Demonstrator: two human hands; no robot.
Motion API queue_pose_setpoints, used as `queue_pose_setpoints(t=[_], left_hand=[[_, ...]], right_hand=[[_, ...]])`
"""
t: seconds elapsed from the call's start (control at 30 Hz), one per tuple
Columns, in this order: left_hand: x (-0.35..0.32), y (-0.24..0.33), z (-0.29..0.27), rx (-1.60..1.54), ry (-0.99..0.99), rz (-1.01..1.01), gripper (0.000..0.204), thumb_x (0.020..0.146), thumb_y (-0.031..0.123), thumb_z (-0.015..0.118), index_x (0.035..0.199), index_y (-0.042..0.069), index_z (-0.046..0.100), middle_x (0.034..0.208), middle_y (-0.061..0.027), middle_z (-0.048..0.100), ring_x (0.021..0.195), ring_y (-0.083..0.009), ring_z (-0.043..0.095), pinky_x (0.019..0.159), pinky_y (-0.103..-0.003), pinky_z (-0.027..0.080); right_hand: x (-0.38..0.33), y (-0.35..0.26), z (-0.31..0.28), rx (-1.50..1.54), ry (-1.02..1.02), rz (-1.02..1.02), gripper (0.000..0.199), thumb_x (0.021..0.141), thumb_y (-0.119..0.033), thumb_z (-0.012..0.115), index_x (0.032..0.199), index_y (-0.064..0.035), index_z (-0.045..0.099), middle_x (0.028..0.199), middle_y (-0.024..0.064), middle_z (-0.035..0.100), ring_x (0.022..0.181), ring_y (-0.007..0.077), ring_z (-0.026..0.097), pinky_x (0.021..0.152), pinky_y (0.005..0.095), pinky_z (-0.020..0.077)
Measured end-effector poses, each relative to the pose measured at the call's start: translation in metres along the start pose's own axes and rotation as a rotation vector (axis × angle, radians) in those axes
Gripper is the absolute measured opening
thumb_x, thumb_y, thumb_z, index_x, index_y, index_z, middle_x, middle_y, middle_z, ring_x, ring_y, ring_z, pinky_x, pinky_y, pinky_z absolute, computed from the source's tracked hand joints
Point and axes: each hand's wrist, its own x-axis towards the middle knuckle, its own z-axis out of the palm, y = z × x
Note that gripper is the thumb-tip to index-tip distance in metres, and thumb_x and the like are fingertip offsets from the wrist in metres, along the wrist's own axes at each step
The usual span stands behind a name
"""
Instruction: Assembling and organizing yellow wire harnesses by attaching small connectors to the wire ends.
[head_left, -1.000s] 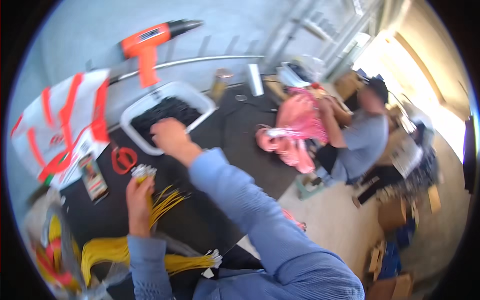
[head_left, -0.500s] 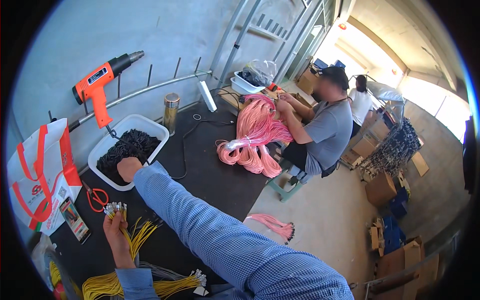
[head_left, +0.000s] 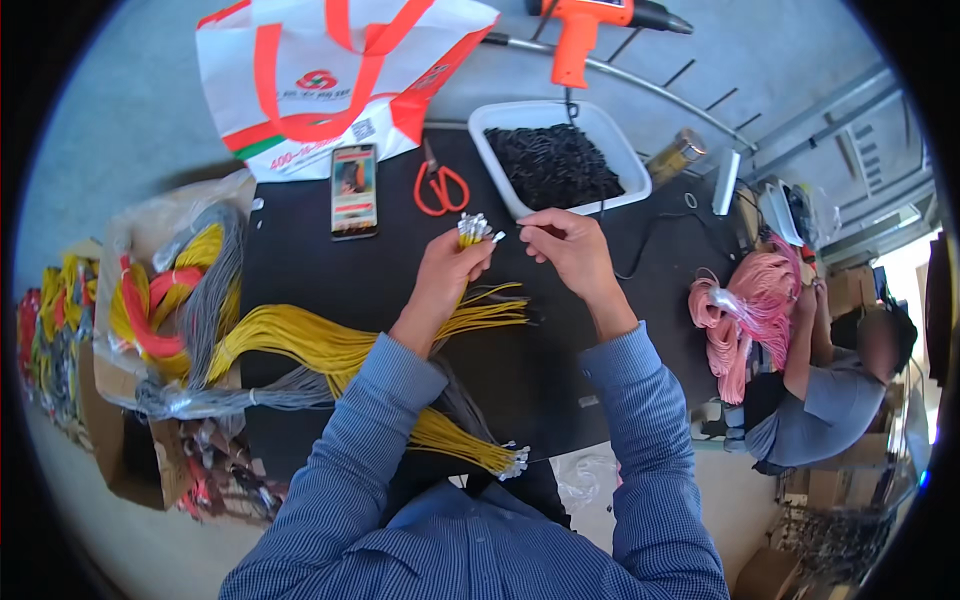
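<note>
My left hand [head_left: 453, 262] is closed around a bundle of yellow wires, its white and metallic terminal ends [head_left: 474, 228] standing up above the fingers. Just to its right, my right hand [head_left: 568, 252] pinches thumb and forefinger together near those ends; whatever is between the fingertips is too small to make out. Beyond the right hand stands a white plastic tray [head_left: 636, 192] filled with short black tube pieces [head_left: 560, 165]. The yellow wires [head_left: 290, 335] trail left across the dark table, with grey wires [head_left: 300, 395] beside them.
Red-handled scissors [head_left: 440, 190] and a phone [head_left: 354, 195] lie beyond my left hand. An orange heat gun [head_left: 575, 45] hangs behind the tray near a metal flask [head_left: 677, 155]. Pink wire bundles [head_left: 745, 300] lie at right by a seated co-worker [head_left: 835, 400]. A bag [head_left: 310, 90] stands at the back.
My right hand has left the tray of black pieces and come beside the wire ends in my left hand. The view has swung left, showing both forearms and the wire box.
</note>
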Motion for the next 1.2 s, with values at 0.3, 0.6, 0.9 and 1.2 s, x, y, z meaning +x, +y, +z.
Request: queue_pose_setpoints(t=[0.3,0.6,0.9,1.2], left_hand=[[0.000,-0.001,0.000,-0.031,0.023,-0.029,0.009,0.095,0.012,0.072,0.095,0.005,0.067,0.074,0.0012,0.061,0.062,-0.0057,0.050,0.057,-0.022,0.038],[0.001,-0.005,-0.001,-0.090,-0.016,0.010,0.008,0.095,0.009,0.072,0.095,0.004,0.065,0.073,0.0032,0.057,0.061,-0.0040,0.047,0.055,-0.023,0.035],[0.000,-0.005,-0.001,0.051,-0.005,0.022,0.008,0.095,0.008,0.072,0.095,0.004,0.065,0.075,0.0051,0.058,0.065,-0.0027,0.049,0.058,-0.023,0.039],[0.000,-0.005,-0.003,-0.031,-0.038,0.011,0.009,0.096,0.008,0.072,0.096,0.004,0.064,0.074,0.0049,0.056,0.064,-0.0035,0.047,0.057,-0.023,0.037]], right_hand=[[-0.005,0.009,0.018,-0.117,0.107,-0.105,0.013,0.087,0.002,0.077,0.100,-0.0011,0.076,0.084,0.0011,0.073,0.074,0.0052,0.063,0.067,0.0228,0.0513],[-0.002,-0.003,0.016,-0.231,0.046,-0.017,0.013,0.091,-0.001,0.074,0.104,-0.0008,0.077,0.084,0.0013,0.073,0.074,0.0062,0.066,0.066,0.0221,0.0537],[0.006,-0.026,0.009,-0.235,-0.066,0.158,0.012,0.094,-0.008,0.071,0.102,0.0001,0.077,0.081,0.0007,0.071,0.068,0.0061,0.062,0.063,0.0227,0.0530],[-0.002,-0.013,0.016,-0.380,-0.036,-0.115,0.012,0.090,0.001,0.073,0.101,-0.0020,0.077,0.085,-0.0004,0.067,0.073,0.0069,0.060,0.066,0.0239,0.0488]])
